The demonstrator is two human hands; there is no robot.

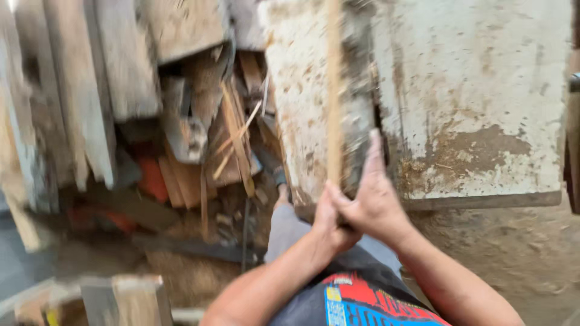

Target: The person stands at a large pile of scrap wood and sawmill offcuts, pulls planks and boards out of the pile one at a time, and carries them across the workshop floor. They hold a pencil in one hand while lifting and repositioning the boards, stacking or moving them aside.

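— Wooden, that thin pale stick [333, 90] in the middle of the frame?

— Looks so. It runs straight up from the two hands and is cut off by the top edge; motion blur smears its outline.

— How do the hands sit on it?

— The left hand [328, 220] and right hand [374, 202] are pressed together at lower centre, fingers [373, 154] wrapped on the stick's lower end. The end itself is hidden inside the grip.

— Behind it?

— A big whitish, stained slab [471, 96] fills the upper right, its top and right side out of frame. What the dark rough strip [357, 90] beside the stick is, I cannot tell.

— On the left?

— A blurred heap of scrap boards [121, 78] and splinters, with something orange [151, 178] half buried. Sandy ground [519, 253] shows lower right.
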